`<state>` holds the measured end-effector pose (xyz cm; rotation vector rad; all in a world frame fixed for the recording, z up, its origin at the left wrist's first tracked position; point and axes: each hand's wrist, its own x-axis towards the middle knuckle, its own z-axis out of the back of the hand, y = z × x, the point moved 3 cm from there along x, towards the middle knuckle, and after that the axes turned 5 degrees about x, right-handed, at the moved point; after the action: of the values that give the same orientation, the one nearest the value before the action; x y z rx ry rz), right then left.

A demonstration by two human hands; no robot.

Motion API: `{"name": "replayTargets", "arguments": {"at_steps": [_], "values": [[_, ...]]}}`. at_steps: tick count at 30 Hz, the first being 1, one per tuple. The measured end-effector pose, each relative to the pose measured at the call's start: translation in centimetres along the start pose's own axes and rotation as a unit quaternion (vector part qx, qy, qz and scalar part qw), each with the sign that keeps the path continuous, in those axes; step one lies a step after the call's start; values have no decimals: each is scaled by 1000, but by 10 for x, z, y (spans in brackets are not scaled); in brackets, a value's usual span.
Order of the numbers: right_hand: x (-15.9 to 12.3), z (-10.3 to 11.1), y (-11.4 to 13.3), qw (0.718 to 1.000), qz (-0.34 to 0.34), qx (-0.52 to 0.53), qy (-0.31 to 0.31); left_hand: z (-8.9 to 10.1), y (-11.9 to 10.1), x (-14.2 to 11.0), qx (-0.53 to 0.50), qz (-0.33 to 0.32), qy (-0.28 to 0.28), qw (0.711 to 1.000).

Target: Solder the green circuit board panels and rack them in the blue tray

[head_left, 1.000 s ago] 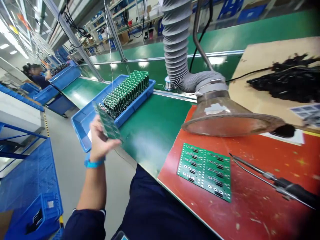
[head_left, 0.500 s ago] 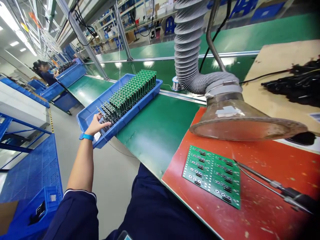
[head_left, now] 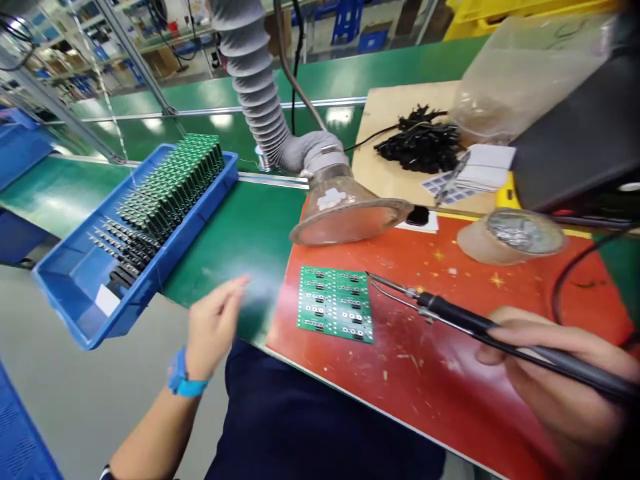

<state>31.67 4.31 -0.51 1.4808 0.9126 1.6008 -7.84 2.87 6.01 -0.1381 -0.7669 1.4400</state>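
Note:
My right hand (head_left: 560, 373) is wrapped round a soldering iron (head_left: 460, 320) with a solder feed tube alongside. The iron's tip is at the upper right corner of a green circuit board (head_left: 335, 303), which lies flat on the red mat and carries rows of small black parts. Slightly blurred, my left hand (head_left: 215, 327) hangs over the bench's front edge, left of the mat. Its index finger and thumb stretch forward, and nothing shows in it. A blue tray (head_left: 187, 230) beyond it holds a dense row of upright circuit boards (head_left: 173, 180).
A fume extractor hood (head_left: 350, 210) on a grey hose stands just behind the board. Right of it are a round tub (head_left: 510, 237), black cables (head_left: 423, 143), a clear plastic bag (head_left: 530, 73) and paper labels (head_left: 480, 170). A solder spool (head_left: 265, 159) sits behind the hose.
My left hand has left the boards in the tray and come right, towards the mat. The view has swung right, bringing my right hand on the soldering iron into sight.

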Motion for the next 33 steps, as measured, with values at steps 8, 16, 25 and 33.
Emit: {"name": "replayTargets", "arguments": {"at_steps": [8, 16, 25, 33], "values": [[-15, 7, -15, 999, 36, -27, 11, -106, -36, 0, -248, 130, 320, 905], [-18, -2, -22, 999, 33, -9, 41, -124, -59, 16, -42, -129, 114, 984], [-12, -10, -20, 997, 38, 1, 69, -140, -74, 21, 89, -230, -3, 969], [-10, -14, -17, 997, 31, -8, 73, -144, -78, 22, 119, -243, 4, 963]]}}
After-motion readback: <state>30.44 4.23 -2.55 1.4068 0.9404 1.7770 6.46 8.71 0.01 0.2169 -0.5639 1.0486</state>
